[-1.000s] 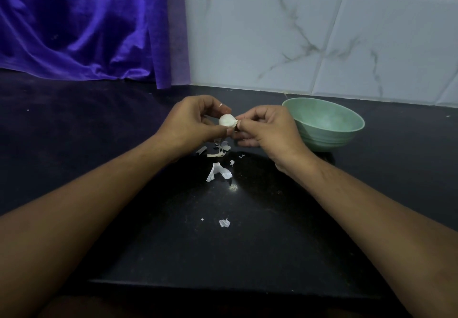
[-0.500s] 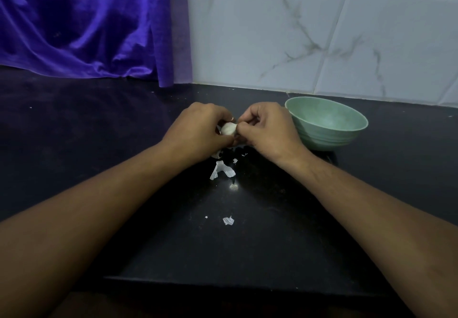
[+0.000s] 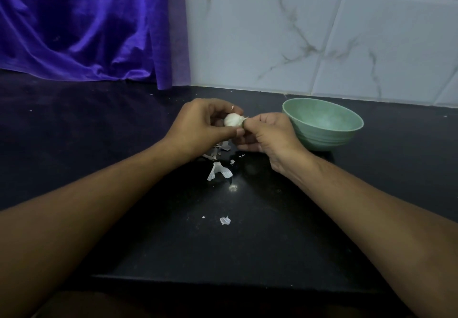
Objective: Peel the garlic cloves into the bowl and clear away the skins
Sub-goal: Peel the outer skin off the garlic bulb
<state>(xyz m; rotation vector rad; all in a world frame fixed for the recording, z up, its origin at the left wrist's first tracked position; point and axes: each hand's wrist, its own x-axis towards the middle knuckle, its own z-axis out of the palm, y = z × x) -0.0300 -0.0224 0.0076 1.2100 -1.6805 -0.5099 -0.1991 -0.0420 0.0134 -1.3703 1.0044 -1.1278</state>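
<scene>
View: head camera, the only one supplied.
Left hand (image 3: 198, 129): closed around the garlic clove (image 3: 231, 120), held above the bench (image 3: 124, 144) toward its rear edge.
Right hand (image 3: 267, 136): thumb and forefinger pinch a skin tag at the clove's right end.
Bowl (image 3: 322, 140): upright, just right of the hands, near the rear edge; no clove visible inside.
Skins (image 3: 219, 171): loose mid-bench, below the hands.
Risk one: the tag may tear short, leaving skin on the clove.
Risk two: a hard pull could flick the clove onto the bench, or skin into the bowl.
Count: two hands; one clove; one bowl; two distinct skin pieces, a partly hidden cluster, several crumbs.
</scene>
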